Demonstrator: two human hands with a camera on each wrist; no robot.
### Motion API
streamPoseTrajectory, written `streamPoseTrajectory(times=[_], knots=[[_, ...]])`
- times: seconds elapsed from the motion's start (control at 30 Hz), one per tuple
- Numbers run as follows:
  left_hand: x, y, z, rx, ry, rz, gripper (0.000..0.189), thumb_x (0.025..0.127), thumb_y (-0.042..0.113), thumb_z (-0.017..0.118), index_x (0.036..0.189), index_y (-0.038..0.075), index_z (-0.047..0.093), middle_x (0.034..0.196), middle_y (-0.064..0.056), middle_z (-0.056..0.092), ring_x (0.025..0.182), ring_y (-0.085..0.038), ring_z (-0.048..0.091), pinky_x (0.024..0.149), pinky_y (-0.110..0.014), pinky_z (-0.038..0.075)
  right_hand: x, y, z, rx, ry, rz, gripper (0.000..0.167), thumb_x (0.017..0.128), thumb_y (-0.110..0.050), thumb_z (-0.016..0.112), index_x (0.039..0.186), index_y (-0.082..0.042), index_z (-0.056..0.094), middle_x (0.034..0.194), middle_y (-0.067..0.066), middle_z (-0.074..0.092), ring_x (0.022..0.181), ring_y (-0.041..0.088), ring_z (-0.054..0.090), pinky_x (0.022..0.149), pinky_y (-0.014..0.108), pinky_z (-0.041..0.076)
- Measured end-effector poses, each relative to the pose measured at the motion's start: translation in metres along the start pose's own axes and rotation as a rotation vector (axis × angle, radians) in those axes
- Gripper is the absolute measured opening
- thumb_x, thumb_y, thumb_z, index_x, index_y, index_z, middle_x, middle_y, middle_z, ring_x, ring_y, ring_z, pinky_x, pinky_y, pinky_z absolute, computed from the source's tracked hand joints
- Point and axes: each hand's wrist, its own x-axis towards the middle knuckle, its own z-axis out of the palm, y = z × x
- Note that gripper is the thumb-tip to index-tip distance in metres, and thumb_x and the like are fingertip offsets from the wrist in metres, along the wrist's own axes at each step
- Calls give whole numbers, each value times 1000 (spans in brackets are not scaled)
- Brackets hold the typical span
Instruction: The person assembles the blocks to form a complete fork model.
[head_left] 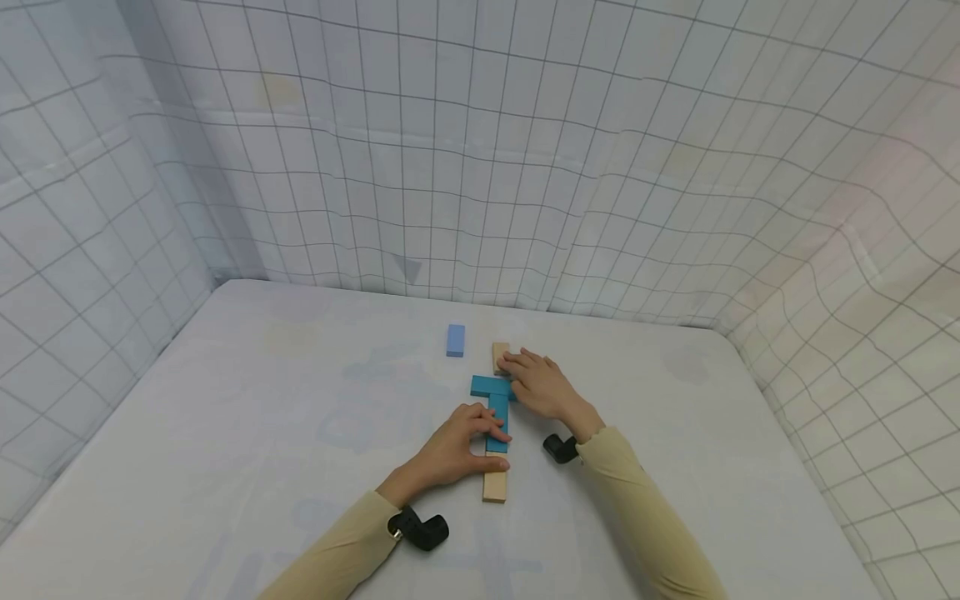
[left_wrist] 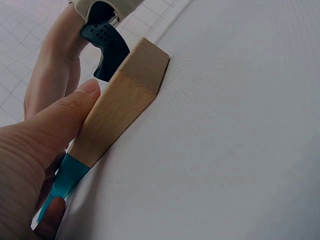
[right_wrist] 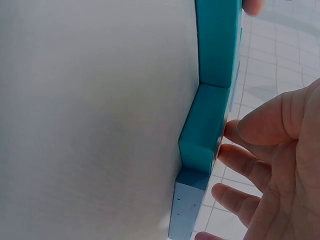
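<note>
In the head view my left hand (head_left: 453, 446) reaches over a line of flat blocks. Its thumb lies across the near tan wooden block (head_left: 495, 487), and its fingers touch the upright teal block (head_left: 498, 408). That block meets a crosswise teal block (head_left: 489, 386), making a T. My right hand (head_left: 543, 387) covers the crosswise block's right end, its fingertips beside the far tan block (head_left: 500, 352). In the right wrist view, the fingers (right_wrist: 245, 165) are spread and loosely bent by the teal block (right_wrist: 202, 125); a grey-blue block (right_wrist: 187, 205) adjoins it.
A light blue block (head_left: 455, 341) lies apart, left of the far tan block. White table cloth (head_left: 300, 417) surrounds the blocks, with grid-patterned curtains (head_left: 450, 167) behind and at both sides. A dark wrist device (head_left: 420, 529) hangs at my left wrist.
</note>
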Motion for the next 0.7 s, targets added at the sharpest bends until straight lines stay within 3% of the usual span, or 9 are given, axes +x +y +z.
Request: streamPoseTrajectory(times=[0.7], knots=[[0,1,-1,10,-4,-3,33,78,39,77,104,19,72,116,2,55,126,-23,39,102,-43,34,-7,-4,2,-22,-2,-11,43,101,-17,40,142,-6,44,145,12,40,137,34,25,106,57,21]])
